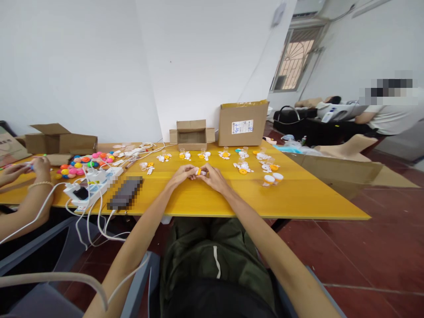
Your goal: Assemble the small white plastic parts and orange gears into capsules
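My left hand (183,174) and my right hand (214,177) meet above the yellow table (185,199), near its front edge. Between their fingertips is a small white-and-orange plastic piece (199,172), pinched from both sides and partly covered; its exact kind is too small to make out. Beyond my hands, several little groups of white and orange plastic parts (243,168) lie in rows with small clear cups (143,166). Two white-topped small containers (269,179) stand together to the right of my right hand.
A small opened carton (192,134) and a larger box (243,126) stand along the wall. To my left are a phone (126,193), a power strip (99,187) with trailing cables, and colourful balls (79,165). Another person's hands (41,168) work at far left.
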A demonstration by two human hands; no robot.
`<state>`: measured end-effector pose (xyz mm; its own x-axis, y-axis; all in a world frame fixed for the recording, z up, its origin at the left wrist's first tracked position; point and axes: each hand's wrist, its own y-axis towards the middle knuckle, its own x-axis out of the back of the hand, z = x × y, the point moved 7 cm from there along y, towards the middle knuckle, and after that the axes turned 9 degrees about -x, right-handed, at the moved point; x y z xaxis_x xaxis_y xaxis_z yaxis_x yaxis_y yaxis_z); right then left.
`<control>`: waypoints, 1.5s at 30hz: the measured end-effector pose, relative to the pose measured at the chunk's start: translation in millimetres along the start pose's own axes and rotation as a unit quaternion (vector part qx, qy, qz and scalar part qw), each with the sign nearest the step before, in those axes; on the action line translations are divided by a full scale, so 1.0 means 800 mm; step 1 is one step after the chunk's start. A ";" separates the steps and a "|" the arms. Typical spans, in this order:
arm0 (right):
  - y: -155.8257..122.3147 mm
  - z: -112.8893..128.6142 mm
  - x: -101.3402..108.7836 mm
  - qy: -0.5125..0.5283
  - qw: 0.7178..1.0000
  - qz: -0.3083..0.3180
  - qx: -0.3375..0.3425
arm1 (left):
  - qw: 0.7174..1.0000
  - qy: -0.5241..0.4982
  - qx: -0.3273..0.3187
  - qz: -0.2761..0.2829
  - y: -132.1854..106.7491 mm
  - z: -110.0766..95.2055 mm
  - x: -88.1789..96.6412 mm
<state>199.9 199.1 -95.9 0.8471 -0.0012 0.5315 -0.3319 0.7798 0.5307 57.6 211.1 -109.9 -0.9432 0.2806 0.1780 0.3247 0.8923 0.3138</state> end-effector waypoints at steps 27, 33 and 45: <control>0.000 0.005 0.004 0.011 1.000 0.007 -0.015 | 0.998 -0.057 0.002 -0.015 -0.006 -0.018 -0.006; -0.002 0.009 0.005 -0.004 1.000 0.003 0.002 | 0.999 -0.031 0.015 -0.005 -0.004 -0.012 -0.009; -0.003 0.001 0.003 -0.025 1.000 0.000 -0.002 | 0.999 -0.022 -0.023 -0.009 -0.001 -0.003 -0.004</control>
<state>202.5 196.7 -94.9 0.8255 -0.0325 0.5635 -0.3302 0.7819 0.5288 60.7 208.9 -108.5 -0.9509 0.2807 0.1302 0.3091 0.8804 0.3597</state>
